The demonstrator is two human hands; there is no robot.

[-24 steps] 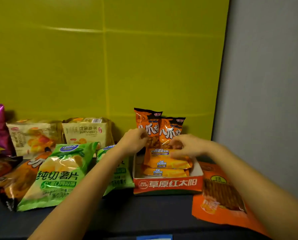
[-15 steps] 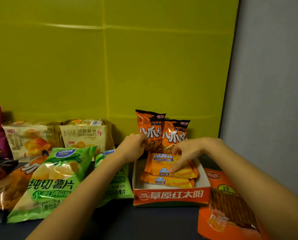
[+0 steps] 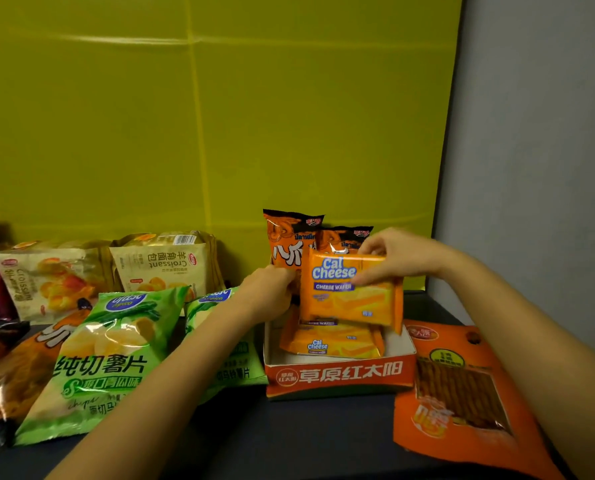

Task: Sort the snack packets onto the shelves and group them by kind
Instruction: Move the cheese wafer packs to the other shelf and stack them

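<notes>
Right hand (image 3: 400, 258) pinches a Cal Cheese packet (image 3: 351, 292) by its top edge, upright just above the red box (image 3: 337, 375) of more, while the left hand (image 3: 271, 292), fingers hidden so its grip is unclear, sits by two standing orange bags (image 3: 285, 237) that a careless swing could topple.

Cal Cheese wafer packet (image 3: 349, 289): orange, held upright above red carton (image 3: 337, 375). Cal Cheese packets (image 3: 330, 342): stacked flat inside carton. Orange-black crisp packets (image 3: 285, 237): two, upright, 12 o'clock of carton. Green potato chip bags (image 3: 105, 358): lying at 9 o'clock. Croissant packets (image 3: 161, 265): 10 o'clock. Orange stick-snack pouch (image 3: 458, 393): flat, 3 o'clock.
</notes>
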